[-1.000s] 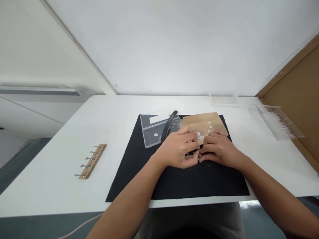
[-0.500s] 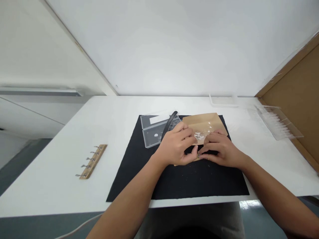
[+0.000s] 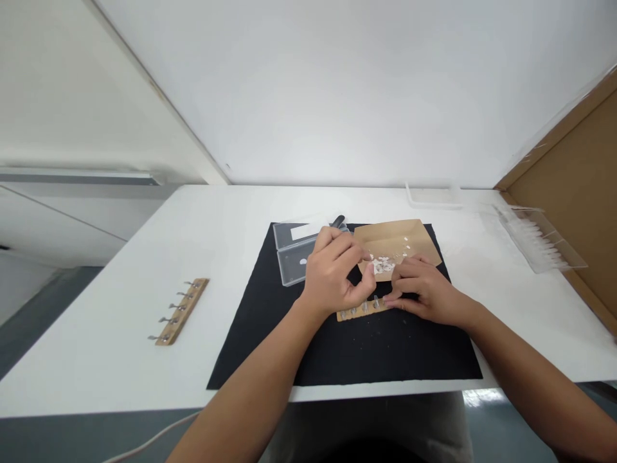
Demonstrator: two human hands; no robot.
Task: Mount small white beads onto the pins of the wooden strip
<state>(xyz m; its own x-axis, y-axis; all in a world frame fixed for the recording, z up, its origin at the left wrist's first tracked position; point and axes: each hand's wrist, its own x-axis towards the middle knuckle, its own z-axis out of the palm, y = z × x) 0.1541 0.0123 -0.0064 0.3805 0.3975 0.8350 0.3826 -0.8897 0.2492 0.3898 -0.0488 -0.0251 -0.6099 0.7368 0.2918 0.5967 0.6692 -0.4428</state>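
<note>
My left hand [image 3: 335, 270] is raised a little above a small wooden strip, its fingers curled and the thumb apart from them. Nothing shows clearly between its fingertips. My right hand [image 3: 424, 289] pinches at the right end of this wooden strip with hooks [image 3: 354, 313], which lies on the black mat. Several small metal hooks stand along the strip; its right end is hidden by my fingers. Just behind both hands is a brown paper tray [image 3: 395, 231] holding a pile of small whitish pieces [image 3: 383, 265].
A clear plastic case [image 3: 292, 263] lies open behind my left hand, with a dark curved object [image 3: 339, 220] over it. On the left of the white table is another hook strip [image 3: 183, 312]. Clear plastic racks [image 3: 535, 238] and a clear tray [image 3: 434, 204] stand at the right.
My left hand has lifted off the wooden strip and moved up and left, uncovering its row of hooks and hiding more of the dark curved object. My right hand has stayed at the strip's end.
</note>
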